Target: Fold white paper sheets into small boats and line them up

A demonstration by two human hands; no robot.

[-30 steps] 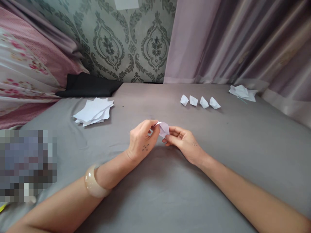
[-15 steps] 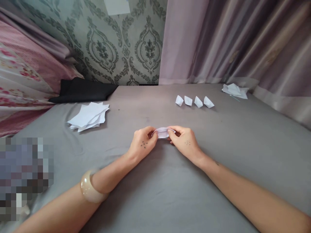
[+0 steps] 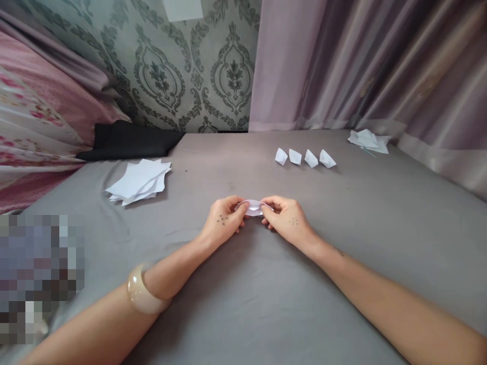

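A small piece of folded white paper [image 3: 254, 208] is held up between both hands, slightly bowed, with a gap showing between its layers. My left hand [image 3: 224, 218] pinches its left end between thumb and fingers. At the right end, the thumb and fingers of my right hand [image 3: 286, 217] are closed on the same paper. Beyond the hands, several small folded paper shapes [image 3: 295, 157] stand in a row on the grey cloth [image 3: 243, 294]. The fingertips behind the paper are partly hidden.
To the left lies a loose stack of white paper sheets [image 3: 139, 180]. Another paper pile [image 3: 368, 140] rests at the far right, a thin stick beside it. A folded black cloth [image 3: 131, 140] lies at the back left. Curtains [image 3: 323, 61] hang behind. The left edge is blurred out.
My right hand has shifted its hold to the paper's right end. The paper has turned from upright and tilted to lying crosswise between both hands, and its middle has opened slightly.
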